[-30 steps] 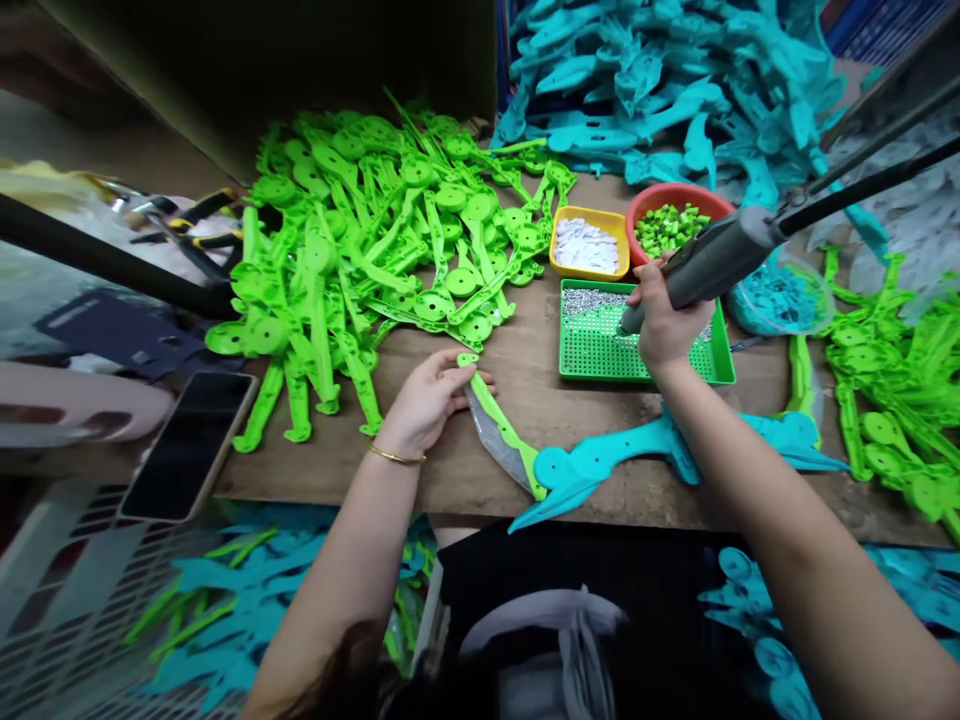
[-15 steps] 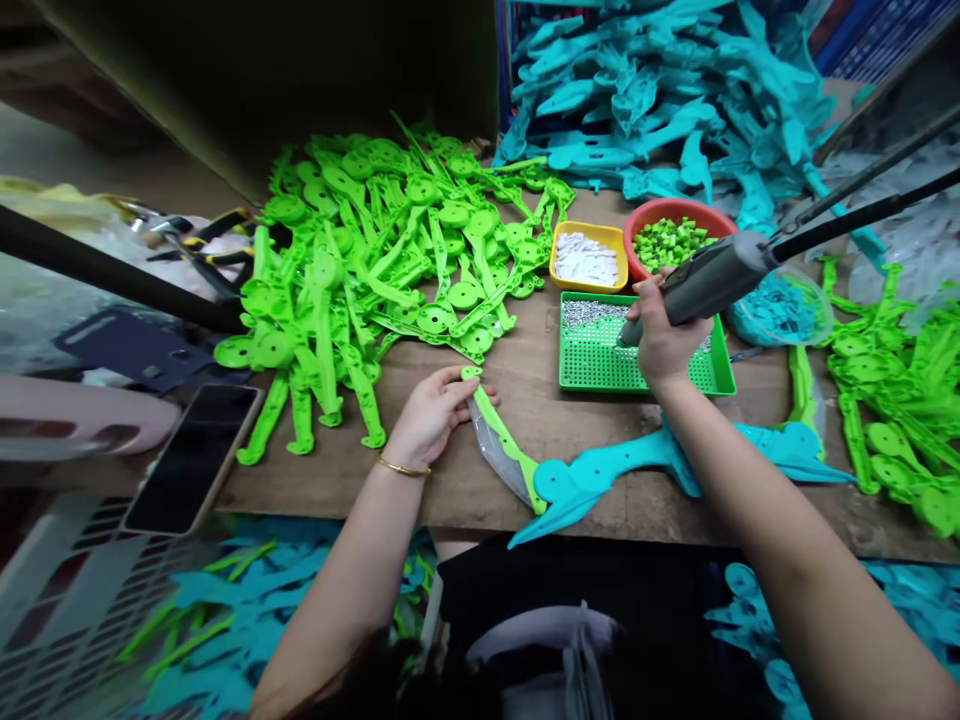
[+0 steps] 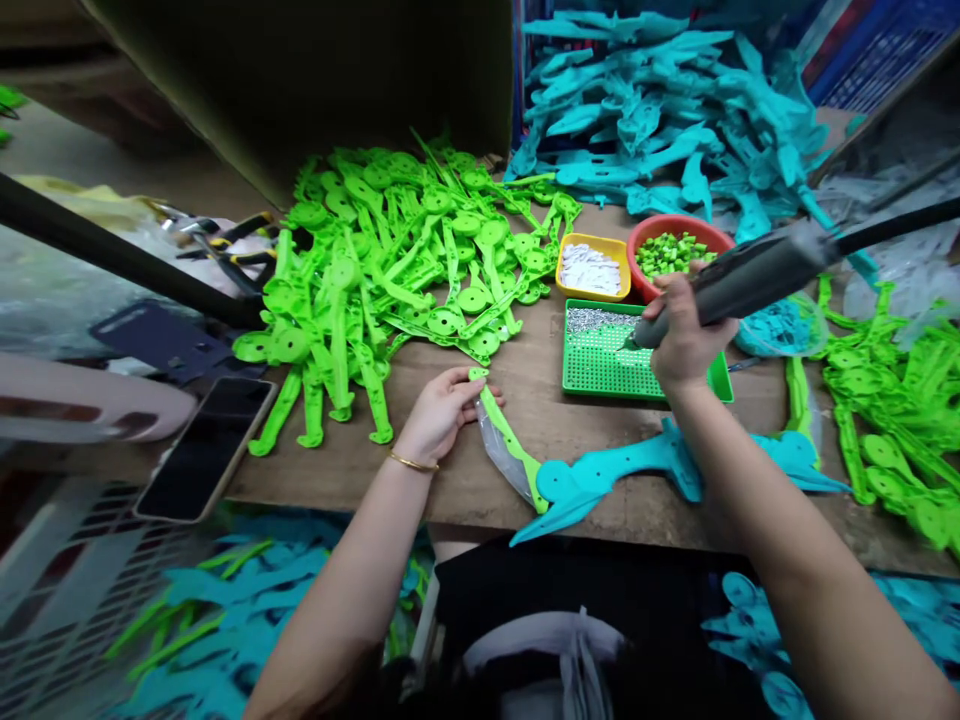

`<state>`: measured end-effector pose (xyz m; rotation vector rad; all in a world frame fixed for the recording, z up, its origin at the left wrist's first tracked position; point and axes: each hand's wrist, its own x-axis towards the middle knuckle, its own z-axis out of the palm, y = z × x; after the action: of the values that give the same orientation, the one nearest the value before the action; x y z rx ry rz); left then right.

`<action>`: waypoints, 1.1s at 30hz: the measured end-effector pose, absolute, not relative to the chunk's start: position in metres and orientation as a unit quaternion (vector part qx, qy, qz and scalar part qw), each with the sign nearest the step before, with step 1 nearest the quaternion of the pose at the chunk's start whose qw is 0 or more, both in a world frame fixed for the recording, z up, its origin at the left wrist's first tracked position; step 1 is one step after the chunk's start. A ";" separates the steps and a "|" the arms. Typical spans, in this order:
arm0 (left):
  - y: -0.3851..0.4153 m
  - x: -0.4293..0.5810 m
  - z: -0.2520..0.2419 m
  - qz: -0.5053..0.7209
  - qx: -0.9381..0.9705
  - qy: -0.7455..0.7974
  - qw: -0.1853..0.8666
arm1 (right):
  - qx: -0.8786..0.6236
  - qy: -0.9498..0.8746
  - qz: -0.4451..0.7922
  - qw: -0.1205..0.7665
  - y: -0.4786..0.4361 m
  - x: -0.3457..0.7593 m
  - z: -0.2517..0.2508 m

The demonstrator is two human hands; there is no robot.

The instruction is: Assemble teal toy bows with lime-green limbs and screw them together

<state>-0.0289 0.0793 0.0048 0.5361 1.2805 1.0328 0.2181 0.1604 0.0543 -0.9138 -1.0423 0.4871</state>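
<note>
My left hand (image 3: 442, 408) pinches the upper tip of a green curved arm (image 3: 511, 437) with a clear plastic blade along its side. That arm's lower end meets a blue bow-shaped piece (image 3: 626, 458) lying along the table's front edge. My right hand (image 3: 686, 335) is wrapped round a grey electric screwdriver (image 3: 757, 278), tilted with its tip over the green perforated tray (image 3: 611, 375). Small silver screws (image 3: 592, 320) lie at the back of this tray. A second green arm (image 3: 798, 400) joins the blue piece's right end, partly behind my right forearm.
Green parts (image 3: 405, 250) are heaped behind my left hand, blue parts (image 3: 660, 110) at the back. A yellow tray (image 3: 594, 267) of white pieces and a red bowl (image 3: 679, 250) stand behind the green tray. A phone (image 3: 206, 450) lies at left, more green parts (image 3: 900, 410) at right.
The view has shifted slightly. My right hand and the screwdriver have moved a little to the right, its tip still over the green tray. My left hand keeps its hold on the green arm.
</note>
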 end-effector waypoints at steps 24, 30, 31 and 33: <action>0.082 0.025 -0.019 0.506 0.245 0.480 0.674 | -0.410 -0.574 0.352 0.615 0.134 0.106 0.022; 0.082 0.024 -0.018 0.514 0.261 0.491 0.654 | -0.411 -0.587 0.344 0.606 0.133 0.103 0.024; 0.083 0.022 -0.016 0.510 0.256 0.491 0.658 | -0.412 -0.587 0.334 0.611 0.135 0.106 0.032; 0.085 0.017 -0.014 0.509 0.234 0.499 0.661 | -0.425 -0.567 0.286 0.645 0.146 0.119 0.047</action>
<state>0.0171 0.0847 -0.0137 0.5288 1.1280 1.1509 0.1193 0.1456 0.0468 -0.9676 -1.2917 0.6512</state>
